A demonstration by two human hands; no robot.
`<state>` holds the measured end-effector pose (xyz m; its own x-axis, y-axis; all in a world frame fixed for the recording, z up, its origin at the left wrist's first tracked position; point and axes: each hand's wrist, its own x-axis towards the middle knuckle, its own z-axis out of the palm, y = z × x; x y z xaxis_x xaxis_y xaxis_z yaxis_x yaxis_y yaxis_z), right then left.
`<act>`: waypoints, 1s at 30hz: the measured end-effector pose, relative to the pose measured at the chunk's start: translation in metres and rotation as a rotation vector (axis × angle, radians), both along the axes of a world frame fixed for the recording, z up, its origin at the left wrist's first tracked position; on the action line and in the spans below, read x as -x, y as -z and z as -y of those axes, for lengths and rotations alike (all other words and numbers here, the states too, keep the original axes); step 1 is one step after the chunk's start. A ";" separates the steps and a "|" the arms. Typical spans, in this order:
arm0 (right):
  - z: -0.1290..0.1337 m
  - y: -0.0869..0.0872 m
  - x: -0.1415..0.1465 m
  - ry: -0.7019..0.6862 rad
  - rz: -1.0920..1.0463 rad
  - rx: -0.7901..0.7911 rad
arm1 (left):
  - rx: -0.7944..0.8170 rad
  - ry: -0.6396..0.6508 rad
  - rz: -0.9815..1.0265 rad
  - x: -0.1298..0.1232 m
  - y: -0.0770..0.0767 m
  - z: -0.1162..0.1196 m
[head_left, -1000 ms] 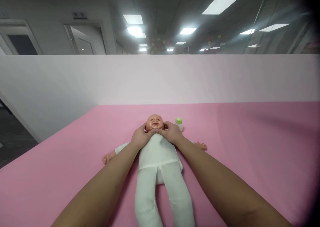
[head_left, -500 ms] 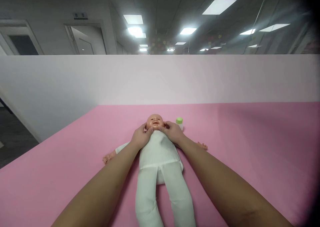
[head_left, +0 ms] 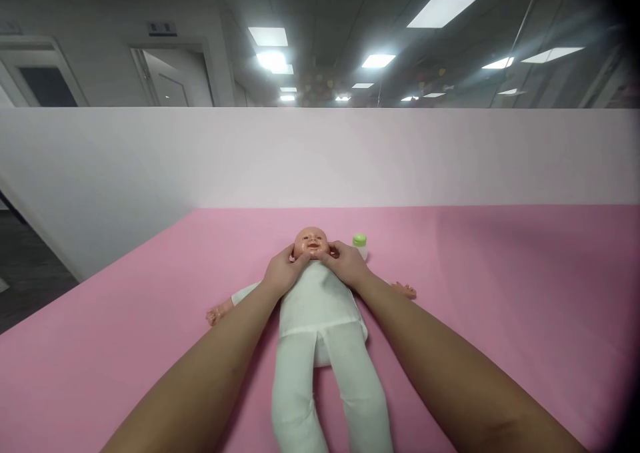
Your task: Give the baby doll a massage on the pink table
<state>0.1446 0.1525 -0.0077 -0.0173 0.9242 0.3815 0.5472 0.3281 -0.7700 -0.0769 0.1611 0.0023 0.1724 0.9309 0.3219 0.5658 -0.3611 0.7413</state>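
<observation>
A baby doll in white cloth clothes lies on its back on a pink surface, its head away from me and its arms spread to the sides. My left hand is closed around the left side of the doll's head, thumb by the chin. On the other side, my right hand cups the head the same way, its thumb also close under the chin. Both sets of fingertips are partly hidden behind the head. Just beyond my right hand stands a small jar with a green lid.
A white partition rises behind the pink surface and continues along the left side. Beyond it are an open door, a second door with a dark pane, and bright ceiling lights. Dark floor shows at the far left.
Both hands keep the same hold on the doll's head. The whole view has shifted very slightly; nothing else visibly differs.
</observation>
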 end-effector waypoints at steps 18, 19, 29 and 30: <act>0.005 -0.006 -0.004 -0.129 -0.091 0.008 | -0.007 -0.002 0.010 0.003 0.006 -0.009; 0.004 -0.006 -0.004 -0.133 -0.100 0.013 | -0.012 0.003 0.022 0.003 0.006 -0.009; 0.005 -0.008 0.000 0.020 0.092 0.007 | -0.002 -0.017 -0.045 -0.003 -0.008 0.009; 0.005 -0.008 0.001 0.044 0.112 0.011 | -0.006 -0.026 -0.056 -0.004 -0.009 0.010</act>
<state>0.1433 0.1471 -0.0001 -0.0181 0.9292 0.3691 0.6437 0.2933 -0.7068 -0.0732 0.1516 0.0110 0.1660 0.9336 0.3177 0.6157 -0.3497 0.7062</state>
